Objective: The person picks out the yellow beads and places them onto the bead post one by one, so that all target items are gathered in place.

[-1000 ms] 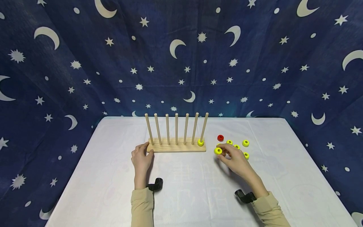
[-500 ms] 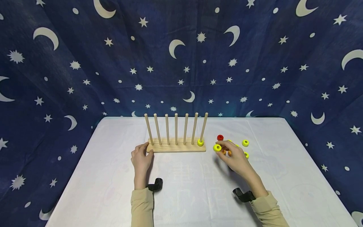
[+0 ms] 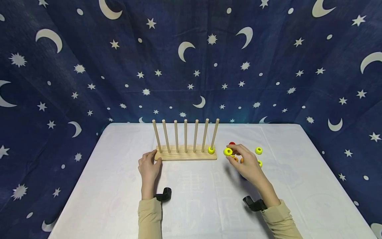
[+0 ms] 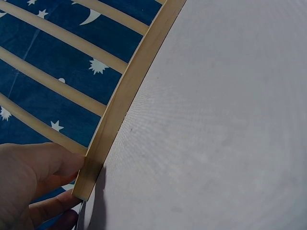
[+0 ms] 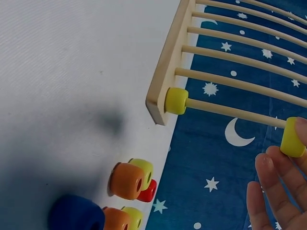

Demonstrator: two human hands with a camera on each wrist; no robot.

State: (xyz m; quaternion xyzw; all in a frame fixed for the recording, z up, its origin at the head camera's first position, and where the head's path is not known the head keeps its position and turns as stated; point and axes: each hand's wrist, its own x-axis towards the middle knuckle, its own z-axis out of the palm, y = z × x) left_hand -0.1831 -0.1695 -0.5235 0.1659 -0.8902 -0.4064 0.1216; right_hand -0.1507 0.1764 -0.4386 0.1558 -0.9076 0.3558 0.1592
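Note:
A wooden base (image 3: 185,157) with several upright pegs stands on the white table; in the head view a yellow ring (image 3: 211,150) sits low on its rightmost peg. My left hand (image 3: 148,167) grips the base's left end, thumb at the front edge, as the left wrist view also shows at the wood (image 4: 112,115). Between thumb and fingers, my right hand (image 3: 247,166) pinches another yellow bead (image 3: 227,151), raised off the table to the right of the rack. The right wrist view has this bead (image 5: 291,138) at the fingers of my right hand (image 5: 283,187).
Loose beads lie under and around my right hand: a red one (image 3: 232,143), a yellow one (image 3: 258,150), and, in the right wrist view, orange (image 5: 126,180) and blue (image 5: 76,213) ones. Behind the table (image 3: 119,139) hangs a dark blue cloth (image 3: 167,43) with moons and stars.
My right hand has risen a little and shifted slightly left with the yellow bead, uncovering orange beads beneath it. My left hand and the rack have stayed in place.

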